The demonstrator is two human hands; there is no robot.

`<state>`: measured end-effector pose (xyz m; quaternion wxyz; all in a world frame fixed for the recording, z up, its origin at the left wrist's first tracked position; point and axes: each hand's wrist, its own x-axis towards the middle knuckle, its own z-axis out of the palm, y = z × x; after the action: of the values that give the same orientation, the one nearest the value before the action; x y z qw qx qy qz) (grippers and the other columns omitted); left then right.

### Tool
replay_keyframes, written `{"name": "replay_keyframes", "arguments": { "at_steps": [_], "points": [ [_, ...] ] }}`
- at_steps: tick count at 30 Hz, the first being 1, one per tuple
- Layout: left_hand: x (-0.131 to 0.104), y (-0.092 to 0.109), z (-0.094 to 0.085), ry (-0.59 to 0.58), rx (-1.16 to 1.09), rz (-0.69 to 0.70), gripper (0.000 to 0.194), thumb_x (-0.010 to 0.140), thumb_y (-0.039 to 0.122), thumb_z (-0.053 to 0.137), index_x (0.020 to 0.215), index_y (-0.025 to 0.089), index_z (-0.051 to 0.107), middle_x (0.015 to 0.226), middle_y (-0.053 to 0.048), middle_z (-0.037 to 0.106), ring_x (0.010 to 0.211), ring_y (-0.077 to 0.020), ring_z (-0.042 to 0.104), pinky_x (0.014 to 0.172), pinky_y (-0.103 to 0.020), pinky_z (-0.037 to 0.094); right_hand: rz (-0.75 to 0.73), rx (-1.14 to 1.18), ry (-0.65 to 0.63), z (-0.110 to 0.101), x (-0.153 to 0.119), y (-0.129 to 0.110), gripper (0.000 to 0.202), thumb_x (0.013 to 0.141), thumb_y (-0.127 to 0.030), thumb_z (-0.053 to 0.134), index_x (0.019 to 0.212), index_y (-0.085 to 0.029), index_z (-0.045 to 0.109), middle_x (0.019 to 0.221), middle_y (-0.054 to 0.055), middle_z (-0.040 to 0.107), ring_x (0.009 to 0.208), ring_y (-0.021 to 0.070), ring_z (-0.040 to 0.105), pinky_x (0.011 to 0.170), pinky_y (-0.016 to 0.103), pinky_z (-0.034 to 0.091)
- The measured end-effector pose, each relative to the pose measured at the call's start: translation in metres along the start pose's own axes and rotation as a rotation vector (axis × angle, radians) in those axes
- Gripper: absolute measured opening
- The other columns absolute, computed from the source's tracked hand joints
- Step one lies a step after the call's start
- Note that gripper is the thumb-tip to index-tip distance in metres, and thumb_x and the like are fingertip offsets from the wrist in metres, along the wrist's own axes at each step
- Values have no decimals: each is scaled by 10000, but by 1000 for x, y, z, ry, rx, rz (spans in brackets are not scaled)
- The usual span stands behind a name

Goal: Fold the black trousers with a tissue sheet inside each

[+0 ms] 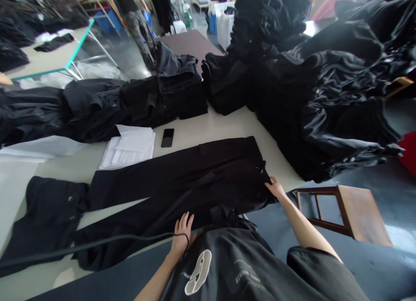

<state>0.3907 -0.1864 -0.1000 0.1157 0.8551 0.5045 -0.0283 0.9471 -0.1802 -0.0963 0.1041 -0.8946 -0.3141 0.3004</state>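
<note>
Black trousers (182, 175) lie spread flat across the pale table (227, 125), legs to the left and waist to the right. My left hand (183, 233) rests with fingers stretched on the near edge of the trousers, close to my body. At the waist end, my right hand (275, 189) pinches the corner of the waistband between thumb and fingers. A dark cord passes over my left wrist. Another folded black garment (53, 216) lies at the left, by the trouser hems.
Stacks of black garments (182, 93) line the table's far side, with a tall pile (292, 97) at the right. White papers (133, 147) and a phone (167, 137) lie behind the trousers. A wooden stool (360, 212) stands right; a person (133, 19) stands beyond.
</note>
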Motion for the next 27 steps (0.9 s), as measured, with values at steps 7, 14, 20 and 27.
{"name": "replay_keyframes", "arguments": {
  "at_steps": [7,14,20,27],
  "points": [
    [-1,7,2,16,67,-52,581,824,169,618,1403,195,656,1500,-193,571,1403,-378,511,1190,-578,356,-133,-21,-41,-6,-18,0,691,877,-215,512,1559,-173,404,1214,130,730,1112,274,692,979,352,510],
    [-10,-3,-5,-69,-167,-20,521,717,82,574,1157,279,772,1275,-101,716,1206,-329,638,1070,-500,482,-15,123,78,-22,-16,17,644,880,-362,554,1483,-154,467,1092,122,739,1037,273,714,936,371,545],
    [-10,-3,-11,66,-274,-175,524,681,81,515,1110,251,764,1238,-102,712,1190,-324,642,1066,-465,490,127,309,-111,-11,-49,43,702,797,-387,599,1445,-141,489,566,-43,616,515,203,637,582,330,555],
    [7,-53,-24,361,-306,-602,390,683,134,493,992,197,721,1044,-138,739,1051,-332,674,995,-450,532,-22,897,-164,-62,-63,-6,776,760,-448,659,1466,-149,533,549,-53,600,432,154,576,462,266,480]
  ]
}}
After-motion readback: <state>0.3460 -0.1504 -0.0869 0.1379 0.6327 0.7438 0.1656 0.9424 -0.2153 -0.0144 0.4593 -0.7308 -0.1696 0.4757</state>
